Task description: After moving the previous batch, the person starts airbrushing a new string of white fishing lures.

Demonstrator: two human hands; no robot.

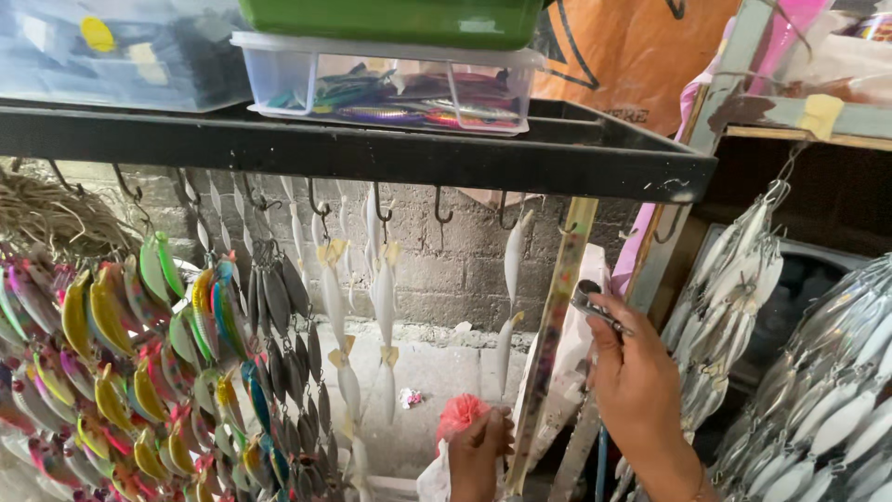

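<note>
- The right hand [636,372] is shown with fingers curled and pressed together around a small metallic tool [595,305], pinched between thumb and forefinger at the hand's upper end.
- The tool is held just beside a long narrow strip [556,325], which hangs at a slant from the black metal rack [372,149] down to the lower edge of the view.
- The left hand [478,455] is seen closed around a pale cloth [437,479] with a red tuft [462,411] above it, touching the lower part of the strip.
- The right forearm is raised from the lower right corner; the left hand enters from the bottom edge, knuckles turned toward the camera.
- White lure blanks [383,297] are hung in strings from hooks along the rack, left of the strip.
- Coloured fishing lures [121,372] are massed at the far left, with dark grey ones [279,307] beside them.
- Silvery lures [818,400] are clustered at the right, close behind the right hand.
- A clear plastic box [386,84] of lures is set on top of the rack.
</note>
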